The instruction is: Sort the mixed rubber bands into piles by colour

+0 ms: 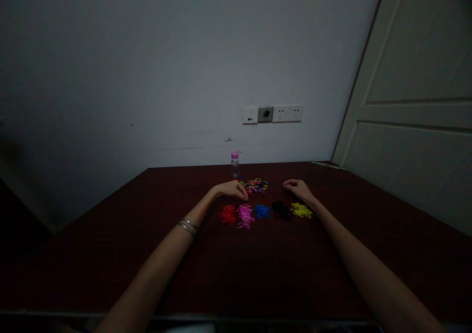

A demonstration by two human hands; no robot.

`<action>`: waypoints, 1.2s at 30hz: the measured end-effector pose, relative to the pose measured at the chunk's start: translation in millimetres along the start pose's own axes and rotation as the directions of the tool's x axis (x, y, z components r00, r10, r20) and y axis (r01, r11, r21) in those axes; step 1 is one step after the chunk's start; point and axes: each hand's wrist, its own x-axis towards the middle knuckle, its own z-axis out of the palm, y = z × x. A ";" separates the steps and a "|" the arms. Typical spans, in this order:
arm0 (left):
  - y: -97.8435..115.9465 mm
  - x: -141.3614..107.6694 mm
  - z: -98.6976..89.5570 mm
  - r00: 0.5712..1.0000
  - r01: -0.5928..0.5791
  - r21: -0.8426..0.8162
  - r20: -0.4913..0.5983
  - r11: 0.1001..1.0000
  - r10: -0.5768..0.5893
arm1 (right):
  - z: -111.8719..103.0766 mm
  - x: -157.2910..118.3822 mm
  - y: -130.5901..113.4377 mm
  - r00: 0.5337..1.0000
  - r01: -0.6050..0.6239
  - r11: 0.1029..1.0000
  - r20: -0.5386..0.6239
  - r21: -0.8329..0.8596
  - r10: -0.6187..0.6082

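You have five single-colour piles sorted, a mixed heap remaining, and left hand and right hand grips I cannot tell.

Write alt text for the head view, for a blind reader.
A mixed-colour pile of stringy pieces lies between a person's left hand and right hand on a dark red table. Nearer the person, left to right: red pile, pink pile, blue pile, black pile, yellow pile. A bottle with a pink cap stands farther back.
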 end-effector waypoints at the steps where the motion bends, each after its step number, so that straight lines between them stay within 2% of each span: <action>1: 0.8 1.0 1.3 0.999 -0.005 0.012 -0.039 1.000 0.006 | 0.1 -0.8 -0.4 1.000 0.003 1.000 0.002 0.004 -0.003; 5: 7.2 6.9 9.1 0.980 0.012 0.062 -0.198 0.998 0.001 | 0.5 -3.7 -1.7 1.000 0.017 1.000 0.003 0.001 -0.017; 8: 11.7 14.6 14.4 0.967 0.014 0.100 -0.254 0.995 0.012 | 0.4 -5.1 -3.0 1.000 0.013 1.000 0.000 -0.015 -0.013; 12: 8.9 25.7 17.5 0.966 -0.008 0.184 -0.254 0.983 0.055 | -0.6 -5.0 -3.4 1.000 0.012 0.999 0.008 -0.034 -0.011; 18: -5.4 33.2 15.8 0.975 0.007 0.284 -0.214 0.959 0.057 | 0.0 -1.4 -0.6 0.999 0.033 0.999 0.011 -0.033 -0.033; 24: -6.5 35.7 21.4 0.964 0.045 0.339 -0.262 0.940 0.048 | 1.1 -2.4 0.3 1.000 0.022 0.999 0.010 -0.038 -0.022; 30: 0.4 32.5 26.9 0.961 0.069 0.320 -0.274 0.945 0.023 | 0.8 -5.6 -3.8 1.000 0.031 0.998 0.007 -0.051 -0.030; 36: 5.1 18.5 6.5 0.969 0.025 0.163 -0.247 0.986 0.016 | 0.2 -7.4 -6.3 0.999 0.038 0.999 0.009 -0.040 -0.037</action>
